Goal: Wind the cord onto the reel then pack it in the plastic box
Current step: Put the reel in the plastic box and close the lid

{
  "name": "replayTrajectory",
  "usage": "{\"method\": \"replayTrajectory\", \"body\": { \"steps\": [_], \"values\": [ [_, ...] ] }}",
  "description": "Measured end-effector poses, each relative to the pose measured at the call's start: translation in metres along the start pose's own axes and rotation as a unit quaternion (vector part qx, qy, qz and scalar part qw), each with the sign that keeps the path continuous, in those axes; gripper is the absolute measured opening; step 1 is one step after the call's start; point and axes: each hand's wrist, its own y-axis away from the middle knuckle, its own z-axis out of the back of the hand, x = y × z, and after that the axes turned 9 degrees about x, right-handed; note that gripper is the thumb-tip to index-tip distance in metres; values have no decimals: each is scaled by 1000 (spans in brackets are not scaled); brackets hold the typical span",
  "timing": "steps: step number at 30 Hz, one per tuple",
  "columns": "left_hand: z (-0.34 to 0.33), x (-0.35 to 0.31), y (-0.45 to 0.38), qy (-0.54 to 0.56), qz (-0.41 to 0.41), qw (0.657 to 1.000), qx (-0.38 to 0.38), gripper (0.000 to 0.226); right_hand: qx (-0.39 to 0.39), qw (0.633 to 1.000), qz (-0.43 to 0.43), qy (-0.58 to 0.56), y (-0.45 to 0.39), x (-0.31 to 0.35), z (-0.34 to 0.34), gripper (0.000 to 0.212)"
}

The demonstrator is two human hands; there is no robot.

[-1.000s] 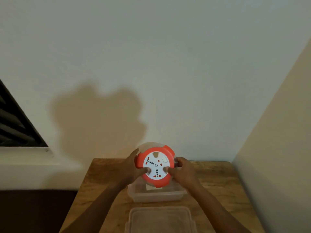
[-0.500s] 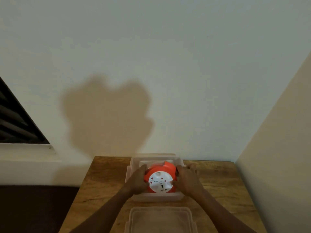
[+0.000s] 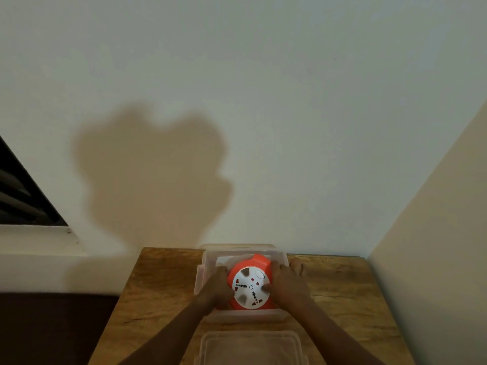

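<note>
- Nearest, a clear plastic lid lies flat on the wooden table, just in front of the box.
- Both forearms reach forward over the lid to the reel.
- Left hand curls its fingers round the left side of the orange reel; right hand grips the right side, thumb on the white face.
- That reel sits inside the clear plastic box, socket face up.
- Its white face shows dark and red socket holes; any writing there is too small to read.
- No cord can be made out.
- Beyond, the box's far wall nearly meets a pale wall bearing a broad shadow.
- Far left, a dark window with a white sill.
</note>
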Motion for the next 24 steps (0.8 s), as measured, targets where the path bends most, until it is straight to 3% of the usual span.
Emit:
{"method": "replayTrajectory", "body": {
  "steps": [6, 12, 15, 17, 21, 24],
  "values": [
    [-2, -2, 3, -12, -14, 999, -36, 62, -8, 1000, -27, -13, 1, 6, -5, 61],
    [-3, -6, 28, -46, -112, 983, -136, 54, -71, 991, 19, -115, 25, -4, 2, 56],
    [0, 2, 52, -109, -147, 956, -230, 41, -142, 933, 11, -331, 55, -15, -11, 53],
    [2, 10, 68, -51, -160, 943, -286, 27, -188, 885, -37, -425, 74, -25, -26, 53],
    [-1, 45, 92, 33, -113, 935, -335, 23, -173, 858, -116, -469, 108, -44, -53, 47],
    [-15, 83, 100, 67, 11, 955, -289, 25, -118, 858, -162, -472, 130, -55, -69, 26]
  ]
}}
